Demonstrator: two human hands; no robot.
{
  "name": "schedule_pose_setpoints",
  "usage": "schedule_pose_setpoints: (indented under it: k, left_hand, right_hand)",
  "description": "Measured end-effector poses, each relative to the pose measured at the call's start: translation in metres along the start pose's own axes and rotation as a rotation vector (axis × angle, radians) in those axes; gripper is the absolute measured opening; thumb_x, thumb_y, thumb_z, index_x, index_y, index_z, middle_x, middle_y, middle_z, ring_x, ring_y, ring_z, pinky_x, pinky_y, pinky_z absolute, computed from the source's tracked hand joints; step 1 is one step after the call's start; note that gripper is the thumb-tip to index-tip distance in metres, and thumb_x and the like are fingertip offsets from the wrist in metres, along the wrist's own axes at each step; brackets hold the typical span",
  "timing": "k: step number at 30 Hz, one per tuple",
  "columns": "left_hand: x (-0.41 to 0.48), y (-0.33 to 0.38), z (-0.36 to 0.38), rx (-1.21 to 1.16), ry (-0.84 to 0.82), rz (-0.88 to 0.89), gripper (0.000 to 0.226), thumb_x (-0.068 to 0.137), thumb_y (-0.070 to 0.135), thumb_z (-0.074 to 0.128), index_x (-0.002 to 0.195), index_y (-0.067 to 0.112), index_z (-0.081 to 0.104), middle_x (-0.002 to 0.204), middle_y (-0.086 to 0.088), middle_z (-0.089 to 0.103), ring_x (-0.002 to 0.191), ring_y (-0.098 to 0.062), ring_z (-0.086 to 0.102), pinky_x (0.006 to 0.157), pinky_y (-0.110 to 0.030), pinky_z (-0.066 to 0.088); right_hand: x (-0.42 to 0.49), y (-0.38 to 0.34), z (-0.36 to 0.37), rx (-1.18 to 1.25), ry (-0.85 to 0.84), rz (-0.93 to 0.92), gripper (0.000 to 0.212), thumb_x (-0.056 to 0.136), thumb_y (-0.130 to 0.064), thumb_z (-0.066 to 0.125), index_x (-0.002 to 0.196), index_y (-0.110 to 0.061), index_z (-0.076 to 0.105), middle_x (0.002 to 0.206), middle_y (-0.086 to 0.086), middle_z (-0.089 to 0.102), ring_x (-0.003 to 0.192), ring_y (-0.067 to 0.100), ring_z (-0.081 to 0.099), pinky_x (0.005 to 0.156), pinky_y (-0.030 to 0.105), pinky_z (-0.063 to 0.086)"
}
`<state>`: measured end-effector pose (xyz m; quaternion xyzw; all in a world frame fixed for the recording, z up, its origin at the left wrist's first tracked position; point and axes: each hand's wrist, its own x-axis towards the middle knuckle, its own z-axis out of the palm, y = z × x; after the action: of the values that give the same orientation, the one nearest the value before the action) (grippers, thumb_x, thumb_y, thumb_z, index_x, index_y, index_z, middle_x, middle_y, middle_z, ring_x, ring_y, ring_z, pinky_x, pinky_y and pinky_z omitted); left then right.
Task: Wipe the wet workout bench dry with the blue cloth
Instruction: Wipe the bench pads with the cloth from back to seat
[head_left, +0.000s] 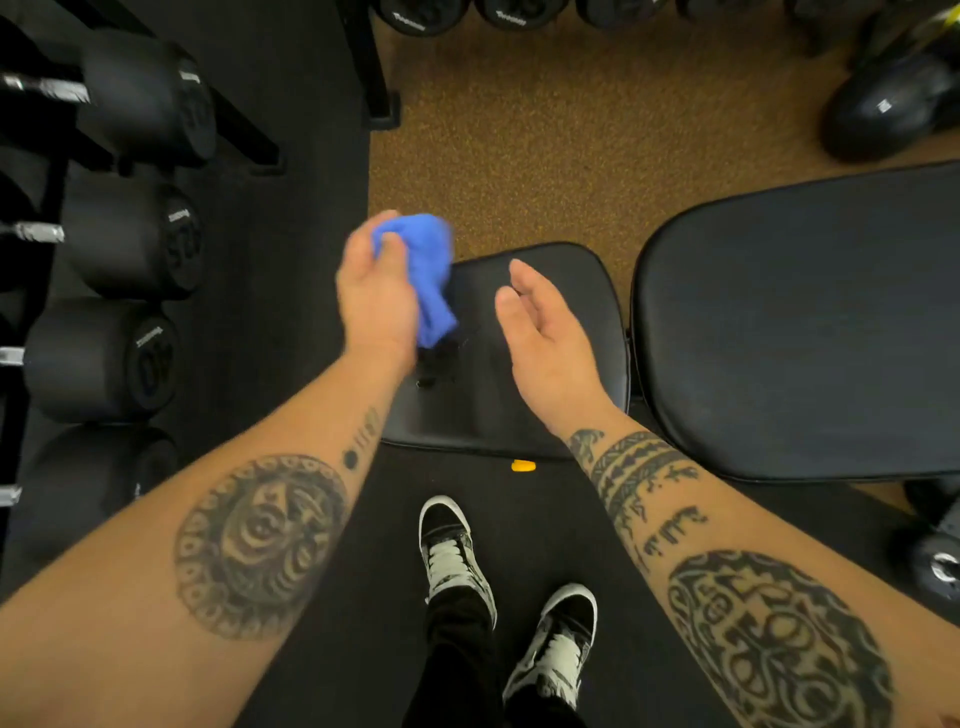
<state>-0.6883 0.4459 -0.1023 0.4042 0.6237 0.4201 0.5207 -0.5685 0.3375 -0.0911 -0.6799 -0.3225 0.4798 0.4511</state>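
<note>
The black padded workout bench has a small seat pad (561, 280) in the middle and a long back pad (800, 332) to its right. Dark wet patches show on the seat near its left edge. My left hand (376, 296) grips the bunched blue cloth (423, 265), held above the seat's left side; the cloth hangs down from the hand and looks blurred. Over the seat hovers my right hand (545, 332), fingers relaxed, palm turned toward the left, holding nothing.
A rack of black dumbbells (130, 239) lines the left side. More dumbbells (883, 109) lie at the top and far right. A rack leg (376, 104) stands behind the seat. My shoes (457, 556) stand on the black mat below the bench, near a small yellow tab (523, 465).
</note>
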Motion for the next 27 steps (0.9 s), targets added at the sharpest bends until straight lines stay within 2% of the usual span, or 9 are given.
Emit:
schedule_pose_setpoints:
  k: [2, 4, 6, 8, 11, 13, 15, 21, 27]
  left_hand:
    - [-0.033, 0.012, 0.03, -0.23, -0.259, -0.112, 0.032, 0.087, 0.03, 0.056, 0.112, 0.013, 0.066, 0.119, -0.015, 0.066, 0.111, -0.029, 0.063, 0.107, -0.046, 0.045]
    - [-0.058, 0.021, 0.046, -0.393, -0.453, -0.306, 0.045, 0.098, 0.05, 0.046, 0.123, 0.016, 0.062, 0.132, -0.018, 0.063, 0.124, -0.032, 0.059, 0.11, -0.047, 0.043]
    - [-0.058, 0.02, 0.038, -0.404, -0.44, -0.354, 0.058, 0.102, 0.056, 0.027, 0.135, 0.017, 0.054, 0.139, -0.011, 0.06, 0.129, -0.022, 0.056, 0.111, -0.04, 0.041]
    - [-0.041, 0.011, 0.01, -0.226, -0.239, -0.179, 0.046, 0.103, 0.048, 0.04, 0.137, 0.022, 0.056, 0.138, 0.001, 0.062, 0.13, -0.009, 0.054, 0.113, -0.034, 0.037]
    - [-0.01, -0.019, -0.044, 0.252, 0.121, -0.031, 0.034, 0.098, 0.029, 0.052, 0.13, 0.027, 0.063, 0.128, 0.01, 0.065, 0.122, -0.005, 0.057, 0.111, -0.029, 0.04]
    - [0.003, -0.045, -0.072, 0.497, 0.14, -0.154, 0.041, 0.098, 0.031, 0.045, 0.137, 0.028, 0.056, 0.137, 0.004, 0.058, 0.128, -0.016, 0.053, 0.112, -0.035, 0.038]
    - [0.009, -0.065, -0.083, 0.53, 0.046, -0.337, 0.046, 0.101, 0.036, 0.039, 0.147, 0.029, 0.044, 0.149, -0.001, 0.048, 0.135, -0.023, 0.045, 0.113, -0.033, 0.032]
    - [0.012, -0.085, -0.095, -0.029, -0.035, -0.534, 0.037, 0.103, 0.036, 0.045, 0.139, 0.042, 0.052, 0.134, 0.01, 0.062, 0.121, -0.014, 0.059, 0.104, -0.038, 0.047]
    - [0.021, -0.088, -0.105, -0.361, -0.143, -0.728, 0.037, 0.1, 0.04, 0.048, 0.134, 0.032, 0.061, 0.126, -0.001, 0.07, 0.115, -0.024, 0.067, 0.105, -0.049, 0.047]
  right_hand:
    - [0.011, -0.014, 0.013, 0.132, -0.018, 0.047, 0.083, 0.079, -0.064, 0.058, 0.151, -0.029, 0.037, 0.148, -0.007, 0.052, 0.132, 0.003, 0.05, 0.114, 0.033, 0.039]
    - [0.018, -0.017, 0.014, 0.186, 0.074, 0.021, 0.065, 0.085, -0.053, 0.062, 0.142, -0.027, 0.047, 0.126, -0.008, 0.067, 0.115, 0.0, 0.063, 0.103, 0.03, 0.048]
    - [0.013, -0.015, 0.006, 0.09, 0.192, -0.008, 0.042, 0.098, -0.035, 0.056, 0.138, -0.022, 0.053, 0.117, -0.014, 0.068, 0.104, -0.009, 0.061, 0.097, 0.018, 0.047]
    - [0.001, -0.004, -0.004, -0.144, 0.268, -0.049, 0.04, 0.104, -0.03, 0.047, 0.142, -0.02, 0.051, 0.13, -0.012, 0.061, 0.114, -0.009, 0.051, 0.099, 0.006, 0.037]
    - [-0.01, 0.032, -0.005, -0.623, 0.216, -0.086, 0.05, 0.105, -0.036, 0.033, 0.149, -0.014, 0.041, 0.156, 0.003, 0.041, 0.147, 0.023, 0.031, 0.119, 0.034, 0.026]
    - [-0.014, 0.056, 0.013, -1.015, 0.059, -0.039, 0.057, 0.104, -0.041, 0.025, 0.154, -0.014, 0.029, 0.165, 0.006, 0.02, 0.153, 0.036, 0.008, 0.121, 0.053, 0.015]
    - [-0.016, 0.07, 0.035, -1.136, 0.006, -0.024, 0.065, 0.104, -0.045, 0.026, 0.159, -0.012, 0.013, 0.168, 0.006, 0.005, 0.153, 0.037, -0.004, 0.121, 0.058, 0.006]
    - [0.019, 0.068, 0.068, -1.232, 0.04, -0.094, 0.061, 0.104, -0.043, 0.029, 0.159, -0.021, 0.015, 0.167, 0.003, 0.013, 0.153, 0.038, -0.001, 0.121, 0.06, 0.005]
    - [0.065, 0.043, 0.14, -1.176, -0.032, -0.253, 0.057, 0.102, -0.04, 0.033, 0.156, -0.021, 0.029, 0.165, -0.001, 0.024, 0.153, 0.035, 0.009, 0.121, 0.056, 0.005]
